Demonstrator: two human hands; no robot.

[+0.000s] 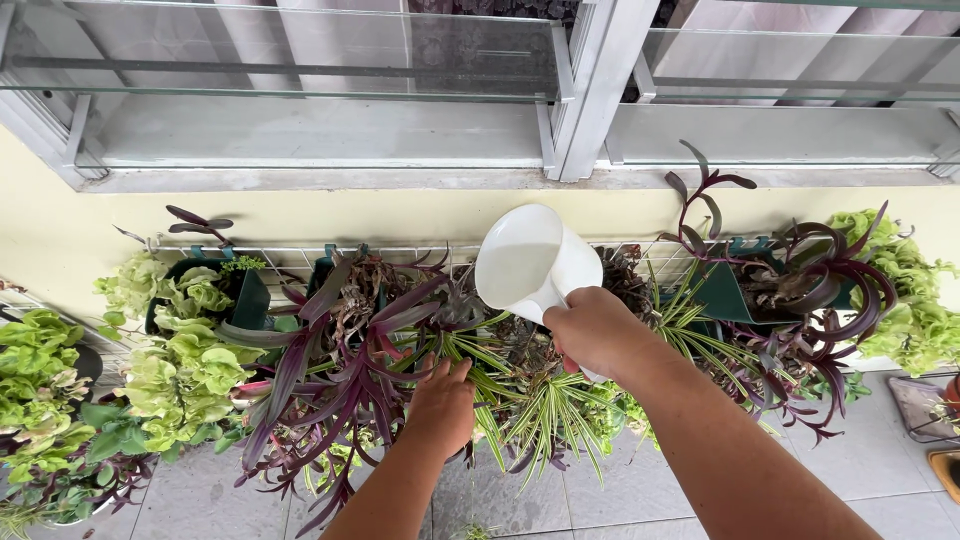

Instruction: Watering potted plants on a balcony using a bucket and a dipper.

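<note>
My right hand (598,330) grips the handle of a white plastic jug (532,262), held tilted over the hanging plants with its open mouth facing me. My left hand (440,405) reaches into the foliage below, fingers pushed among purple and green-striped leaves (520,400). A purple-leaved plant (345,350) spreads just left of my left hand. The jug hangs above the middle pots, close to the wall.
Dark green pots (725,290) hang on a white wire rack (290,258) along a pale yellow wall below glass louvre windows (300,60). Light green leafy plants (180,370) fill the left, more (915,310) at the far right. Grey floor tiles (880,450) lie below.
</note>
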